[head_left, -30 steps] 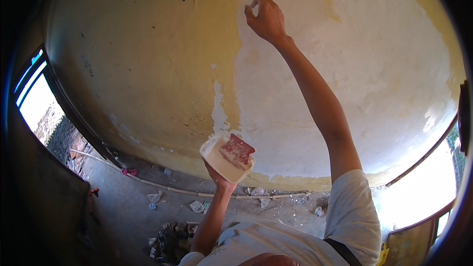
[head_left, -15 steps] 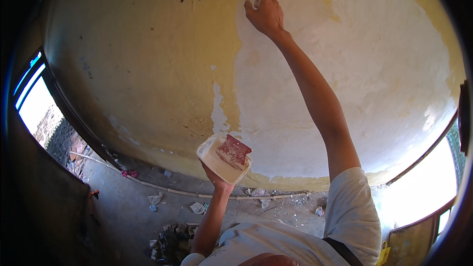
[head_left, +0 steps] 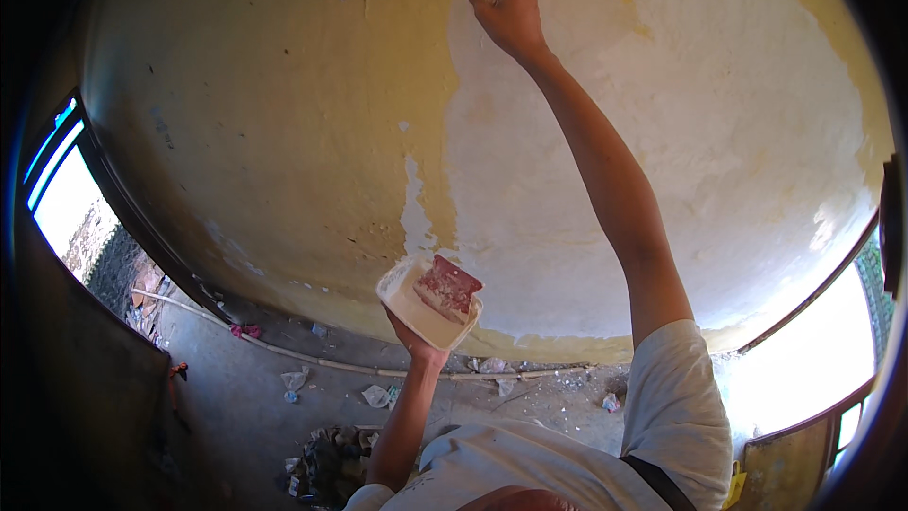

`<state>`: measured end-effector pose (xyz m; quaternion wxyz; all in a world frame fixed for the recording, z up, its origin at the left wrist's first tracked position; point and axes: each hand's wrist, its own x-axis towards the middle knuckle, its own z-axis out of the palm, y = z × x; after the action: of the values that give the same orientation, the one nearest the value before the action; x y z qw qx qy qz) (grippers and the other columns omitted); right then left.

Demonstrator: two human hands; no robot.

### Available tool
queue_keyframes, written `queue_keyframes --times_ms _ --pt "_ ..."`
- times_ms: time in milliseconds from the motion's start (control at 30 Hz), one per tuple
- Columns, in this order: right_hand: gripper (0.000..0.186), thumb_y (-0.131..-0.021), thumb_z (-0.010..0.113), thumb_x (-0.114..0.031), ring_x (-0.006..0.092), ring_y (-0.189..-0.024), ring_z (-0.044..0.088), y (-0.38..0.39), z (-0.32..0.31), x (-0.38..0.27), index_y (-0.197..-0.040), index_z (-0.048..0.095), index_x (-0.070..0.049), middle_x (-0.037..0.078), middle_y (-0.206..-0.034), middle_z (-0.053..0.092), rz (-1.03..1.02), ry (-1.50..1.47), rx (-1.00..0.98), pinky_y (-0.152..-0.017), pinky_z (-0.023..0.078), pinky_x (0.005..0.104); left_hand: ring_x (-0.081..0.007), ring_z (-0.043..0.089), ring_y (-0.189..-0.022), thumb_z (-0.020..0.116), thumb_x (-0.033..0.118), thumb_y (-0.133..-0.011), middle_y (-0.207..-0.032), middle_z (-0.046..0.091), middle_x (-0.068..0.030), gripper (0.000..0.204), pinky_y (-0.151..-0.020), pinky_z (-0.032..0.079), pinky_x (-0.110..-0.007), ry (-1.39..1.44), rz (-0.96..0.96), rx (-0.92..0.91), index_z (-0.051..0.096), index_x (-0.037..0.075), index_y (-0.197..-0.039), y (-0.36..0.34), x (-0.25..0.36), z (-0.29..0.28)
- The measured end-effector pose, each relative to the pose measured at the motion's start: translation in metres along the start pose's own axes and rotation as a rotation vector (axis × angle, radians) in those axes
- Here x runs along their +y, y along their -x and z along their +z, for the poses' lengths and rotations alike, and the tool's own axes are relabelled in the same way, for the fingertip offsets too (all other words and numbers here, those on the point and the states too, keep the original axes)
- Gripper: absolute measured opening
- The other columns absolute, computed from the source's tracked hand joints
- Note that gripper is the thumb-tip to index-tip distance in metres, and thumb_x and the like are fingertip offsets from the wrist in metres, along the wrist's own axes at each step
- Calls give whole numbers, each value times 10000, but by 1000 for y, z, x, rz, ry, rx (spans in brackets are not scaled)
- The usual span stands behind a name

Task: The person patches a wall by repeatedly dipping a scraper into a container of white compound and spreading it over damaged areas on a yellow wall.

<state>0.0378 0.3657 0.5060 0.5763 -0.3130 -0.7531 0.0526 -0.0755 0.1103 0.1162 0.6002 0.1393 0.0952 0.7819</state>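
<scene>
Reaching high, the right hand (head_left: 512, 17) stretches its forefinger up at the wall (head_left: 312, 132), thumb spread with a gap between; whether the fingertip touches, I cannot tell. Just left of this hand, yellow paint meets a white coat (head_left: 586, 161) along an uneven edge that runs down toward the other hand. To its right the coat spreads broad and flat, broken by a small yellow patch (head_left: 634, 8), before ending at another ragged yellow edge; that side gives wide room for a sweep.

Well below, the left hand (head_left: 414, 343) is closed around the underside of a white tub (head_left: 414, 320), which sits tilted on it. Pale paste lines the tub; a red scraper (head_left: 448, 286) leans inside, its corner jutting past the rim. Between the two hands lies a long stretch of wall.

Beyond the left hand, a pole (head_left: 331, 362) lies on the floor (head_left: 236, 397) near the wall's foot. Below and left of that hand are a crumpled bag (head_left: 376, 396) and, beside its forearm, a dark heap (head_left: 331, 464).
</scene>
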Motion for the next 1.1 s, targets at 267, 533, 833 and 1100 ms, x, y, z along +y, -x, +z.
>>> queue_keyframes --times_ms 267,533,833,1100 --pt "514 -920 701 -255 164 -667 598 11 -3 -4 -1387 638 -50 87 -840 694 -83 35 204 -720 524 335 -299 585 -1279 377 712 -998 -1443 567 -34 698 -981 536 -562 20 -11 -11 490 227 -1486 1 1 -3" --pt "627 -920 683 -299 269 -808 670 6 -6 11 -1504 526 -137 112 -921 706 -248 128 -129 -766 550 401 -323 610 -1252 350 736 -988 -1418 585 -65 731 -967 552 -560 -6 16 25 482 216 -1485 3 1 -1" --pt "872 -920 665 -298 321 -801 705 9 -2 -3 -1637 212 -94 121 -848 723 -17 318 105 -754 560 468 -288 556 -1310 376 694 -1009 -1464 539 -25 675 -1015 523 -538 -26 51 35 477 231 -1489 8 3 4" --pt "882 -924 624 -344 373 -867 719 7 -1 -3 -1658 163 -181 147 -791 721 58 516 -37 -837 562 502 -288 558 -1305 368 688 -1017 -1460 541 -29 662 -1024 515 -530 -16 54 8 481 232 -1483 9 8 1"
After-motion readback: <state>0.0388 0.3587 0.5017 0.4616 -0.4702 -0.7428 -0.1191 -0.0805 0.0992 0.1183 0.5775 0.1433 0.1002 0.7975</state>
